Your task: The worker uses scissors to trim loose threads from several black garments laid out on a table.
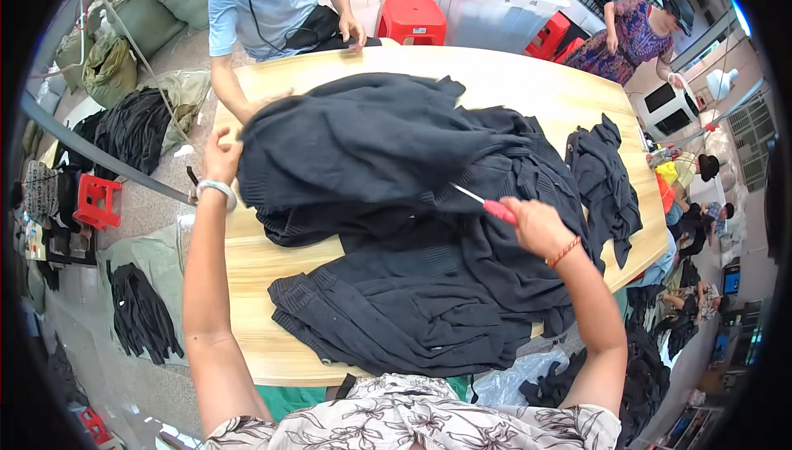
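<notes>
A black knit garment [346, 141] with a ribbed edge is spread in a bulging fold over other dark knitwear on the table, partly blurred. At its left edge my left hand [219, 157], with a pale bangle at the wrist, has curled fingers pinching the cloth. My right hand [536, 227] is closed round the pink-red handle of a thin-shafted metal tool [500, 210]. Its shaft points up and left, and its tip meets the dark fabric. More black knit garments [396, 310] lie in front of me, some over the near table edge.
A wooden table [256, 264] carries the clothing, with another dark garment [606, 178] at right. Across it sits a person in a blue shirt [272, 4], one arm reaching behind the garment. Beyond are a red stool [412, 21] and a plastic bin [495, 4]. A metal pole [107, 149] slants at left.
</notes>
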Demonstrator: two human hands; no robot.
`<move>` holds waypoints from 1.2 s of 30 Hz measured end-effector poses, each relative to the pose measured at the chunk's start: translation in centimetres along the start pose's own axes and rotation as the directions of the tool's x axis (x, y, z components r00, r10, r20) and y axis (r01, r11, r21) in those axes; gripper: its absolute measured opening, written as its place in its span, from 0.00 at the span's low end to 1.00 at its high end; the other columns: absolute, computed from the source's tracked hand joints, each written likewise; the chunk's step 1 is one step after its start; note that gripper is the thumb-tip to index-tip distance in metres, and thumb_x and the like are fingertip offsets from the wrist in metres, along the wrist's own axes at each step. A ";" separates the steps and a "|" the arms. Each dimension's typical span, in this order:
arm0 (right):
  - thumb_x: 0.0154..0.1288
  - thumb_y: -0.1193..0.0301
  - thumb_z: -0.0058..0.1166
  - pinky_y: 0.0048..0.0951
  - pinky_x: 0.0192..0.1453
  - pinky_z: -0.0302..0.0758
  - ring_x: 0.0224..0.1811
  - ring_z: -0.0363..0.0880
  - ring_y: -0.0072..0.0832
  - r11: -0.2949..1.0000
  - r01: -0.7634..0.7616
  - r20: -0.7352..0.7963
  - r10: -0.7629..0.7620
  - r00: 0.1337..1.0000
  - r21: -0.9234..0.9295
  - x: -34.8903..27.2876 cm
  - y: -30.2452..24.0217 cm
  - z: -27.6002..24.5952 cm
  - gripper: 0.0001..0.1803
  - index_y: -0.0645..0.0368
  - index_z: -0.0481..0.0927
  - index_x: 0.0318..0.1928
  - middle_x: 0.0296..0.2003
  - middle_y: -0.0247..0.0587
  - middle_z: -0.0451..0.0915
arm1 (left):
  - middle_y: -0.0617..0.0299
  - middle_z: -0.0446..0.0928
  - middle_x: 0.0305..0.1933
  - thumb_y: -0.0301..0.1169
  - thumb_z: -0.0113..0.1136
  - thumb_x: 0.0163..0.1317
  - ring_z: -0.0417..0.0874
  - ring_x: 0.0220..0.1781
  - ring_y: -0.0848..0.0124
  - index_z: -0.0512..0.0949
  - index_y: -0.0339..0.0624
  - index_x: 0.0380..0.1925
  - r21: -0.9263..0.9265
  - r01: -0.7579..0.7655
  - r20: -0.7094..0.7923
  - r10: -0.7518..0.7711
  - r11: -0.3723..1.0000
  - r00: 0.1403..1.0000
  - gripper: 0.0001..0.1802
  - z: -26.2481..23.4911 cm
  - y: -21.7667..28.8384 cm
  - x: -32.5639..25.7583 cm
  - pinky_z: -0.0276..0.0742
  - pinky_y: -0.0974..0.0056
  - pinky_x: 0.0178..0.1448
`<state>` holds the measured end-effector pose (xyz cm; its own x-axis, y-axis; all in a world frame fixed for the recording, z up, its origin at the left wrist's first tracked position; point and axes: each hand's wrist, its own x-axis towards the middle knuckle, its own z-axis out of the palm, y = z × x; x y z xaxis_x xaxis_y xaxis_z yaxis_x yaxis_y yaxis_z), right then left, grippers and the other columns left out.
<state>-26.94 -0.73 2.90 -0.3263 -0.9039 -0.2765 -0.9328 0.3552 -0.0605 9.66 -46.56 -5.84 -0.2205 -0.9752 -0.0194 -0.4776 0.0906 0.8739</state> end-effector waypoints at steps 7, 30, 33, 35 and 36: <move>0.60 0.77 0.53 0.45 0.53 0.76 0.48 0.79 0.50 0.950 -0.239 -0.074 0.258 0.963 0.200 -6.2 -0.7 6.3 0.22 0.59 0.74 0.57 0.46 0.51 0.81 | 0.49 0.59 0.75 0.42 0.67 0.58 0.53 0.78 0.47 0.66 0.52 0.69 0.437 -0.733 0.290 0.689 0.522 0.664 0.39 10.0 4.6 -10.7 0.46 0.42 0.78; 0.48 0.70 0.71 0.45 0.49 0.75 0.47 0.77 0.50 0.843 -0.151 -0.145 0.259 0.955 0.517 -20.8 -7.7 21.7 0.23 0.63 0.74 0.43 0.42 0.51 0.75 | 0.56 0.73 0.62 0.23 0.59 0.49 0.71 0.66 0.55 0.75 0.55 0.61 0.548 -0.625 0.763 -0.025 0.556 0.646 0.34 8.1 -5.9 -26.3 0.66 0.46 0.66; 0.49 0.72 0.69 0.44 0.42 0.78 0.40 0.80 0.51 0.820 -0.017 -0.190 0.153 0.970 0.572 -20.9 -6.4 18.8 0.16 0.60 0.78 0.39 0.38 0.47 0.78 | 0.60 0.80 0.51 0.25 0.60 0.50 0.75 0.59 0.57 0.83 0.52 0.45 0.652 -0.669 0.746 -0.142 0.358 0.651 0.19 8.3 -5.5 -25.0 0.70 0.49 0.60; 0.50 0.75 0.66 0.43 0.43 0.78 0.41 0.80 0.51 0.822 0.042 -0.325 0.177 0.929 0.568 -20.6 -4.6 17.2 0.16 0.60 0.79 0.40 0.39 0.48 0.78 | 0.61 0.81 0.41 0.24 0.59 0.50 0.77 0.51 0.59 0.83 0.52 0.32 0.643 -0.673 0.673 0.150 0.366 0.725 0.10 6.3 -6.8 -24.3 0.71 0.53 0.52; 0.50 0.76 0.63 0.43 0.43 0.77 0.41 0.79 0.52 0.843 0.044 -0.411 0.215 0.886 0.536 -20.6 -3.6 15.6 0.15 0.60 0.78 0.41 0.39 0.50 0.78 | 0.61 0.80 0.40 0.23 0.58 0.50 0.77 0.50 0.59 0.83 0.53 0.31 0.648 -0.664 0.620 0.248 0.374 0.745 0.11 5.6 -6.3 -24.4 0.71 0.53 0.50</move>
<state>-14.43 20.31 -6.17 -0.5526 -0.8222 0.1360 -0.7186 0.3875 -0.5775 13.26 -22.22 -13.63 -0.8096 -0.5785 -0.0993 -0.5832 0.8119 0.0253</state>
